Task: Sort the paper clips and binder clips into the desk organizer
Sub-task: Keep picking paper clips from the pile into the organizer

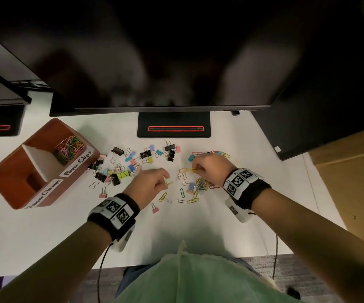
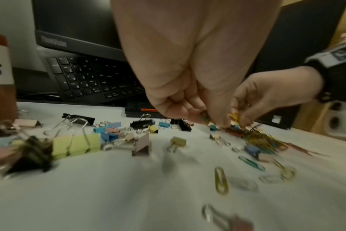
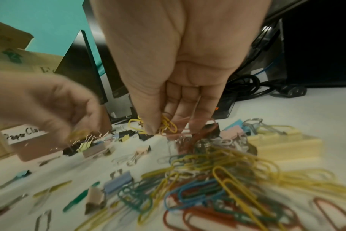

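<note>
head: left hand [image 1: 152, 184] pinches a yellow paper clip [image 1: 169, 183]; right hand [image 1: 211, 166] pinches yellow clips [image 1: 190, 170]; organizer [image 1: 39, 162] far left, paper clips in its far compartment | left wrist: fingertips blurred, grip unclear | right wrist: thumb [image 3: 148, 123] pins yellow clips above blurred pile [image 3: 217, 179]

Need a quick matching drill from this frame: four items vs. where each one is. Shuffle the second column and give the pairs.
Items
1. left hand
2. right hand
3. desk organizer
4. pink binder clip

Places or states
A. on the table left of the left wrist
B. far left of the table, paper clips in its rear compartment
C. pinches yellow paper clips over the loose pile
D. pinches a paper clip near the middle of the table

Pairs: 1-D, 2-C, 3-B, 4-A
</note>
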Demonstrator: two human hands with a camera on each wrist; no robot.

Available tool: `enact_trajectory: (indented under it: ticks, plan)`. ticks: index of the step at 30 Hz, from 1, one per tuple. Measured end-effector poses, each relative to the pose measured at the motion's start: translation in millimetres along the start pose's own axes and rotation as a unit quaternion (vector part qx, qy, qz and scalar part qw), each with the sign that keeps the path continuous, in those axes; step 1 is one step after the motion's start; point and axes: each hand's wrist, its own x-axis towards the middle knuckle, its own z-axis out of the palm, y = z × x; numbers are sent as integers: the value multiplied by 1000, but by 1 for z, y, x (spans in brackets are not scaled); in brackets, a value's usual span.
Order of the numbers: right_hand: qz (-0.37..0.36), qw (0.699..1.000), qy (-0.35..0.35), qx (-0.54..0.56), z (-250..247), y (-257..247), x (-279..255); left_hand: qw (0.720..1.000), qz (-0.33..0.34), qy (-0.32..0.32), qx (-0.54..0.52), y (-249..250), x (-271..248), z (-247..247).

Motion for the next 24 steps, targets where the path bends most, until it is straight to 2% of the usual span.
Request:
enact_trajectory:
  ticks: [3,6,9,12,14,19,22,24]
  plan:
    - [13,1000,14,19,-4,2,-3,995,-51,-80,-25,-5,-15,14]
    - [20,999,26,22,-5,1,-3,994,-75,-74,41,-8,-13,31]
    - [20,999,35,26,-5,-3,-3,994,-55,-26,86,-10,-7,42]
    - [18,998,46,35,-4,-9,-4,995,-33,-9,90,-15,1,44]
    - [17,998,51,37,-3,-12,-3,995,-24,-17,99,-16,5,44]
    - [13,997,65,42,-3,-21,-2,977,6,-66,202,-16,6,44]
    - [14,996,71,42,-6,-29,0,976,23,-67,208,-15,2,44]
    - [13,997,73,37,-9,-37,3,982,26,-62,174,-15,-2,38]
